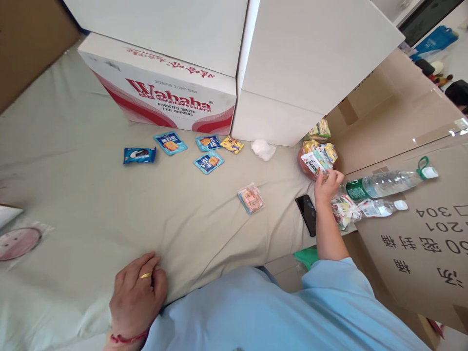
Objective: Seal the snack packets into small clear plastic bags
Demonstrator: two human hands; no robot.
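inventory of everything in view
sheet: 1, pale green, middle
Wahaha box: 1, white-red, back
plain boxes: uncounted, white, back
square packets: 3, blue, by Wahaha box
oblong packet: 1, blue, their left
small packet: 1, yellow, their right
crumpled item: 1, white, further right
wrapped item: 1, pink, centre
bowl: 1, reddish, right, holding packets
phone: 1, black, near bowl
bottles: 2, clear, right
patterned bag: 1, mixed, by bottles
cartons: uncounted, brown, both sides
plastic item: 1, green, lower right
disc: 1, pink, left edge
clutter: uncounted, mixed, upper right
shirt: 1, blue, bottom
left hand: 1, ringed, on sheet
right hand: 1, bare, at bowl
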